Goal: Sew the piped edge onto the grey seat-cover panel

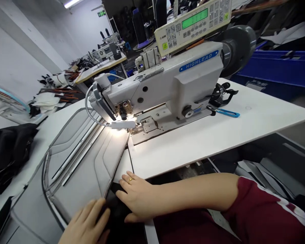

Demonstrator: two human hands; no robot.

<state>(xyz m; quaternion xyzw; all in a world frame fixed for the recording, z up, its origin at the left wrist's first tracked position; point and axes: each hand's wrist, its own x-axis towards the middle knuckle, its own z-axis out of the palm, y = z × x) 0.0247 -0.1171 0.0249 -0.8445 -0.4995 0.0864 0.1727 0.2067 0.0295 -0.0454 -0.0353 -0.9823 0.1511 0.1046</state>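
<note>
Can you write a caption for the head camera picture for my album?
Both hands, left hand and right hand, rest on black fabric beside a grey panel at a sewing machine.

Grey stitched panel (91, 162) at 8 o'clock, white bench (218, 135), off-white sewing machine (167, 84) with blue label and green display at 12, blue-handled scissors (227, 113), maroon sleeve (264, 210) with white stripe at 4, black fabric (7, 149) at 9.

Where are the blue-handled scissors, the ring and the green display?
Scissors (227, 113), head view, on the blue handle.
Ring (130, 181), head view, on the band.
Display (194, 18), head view, middle of the green screen.
</note>
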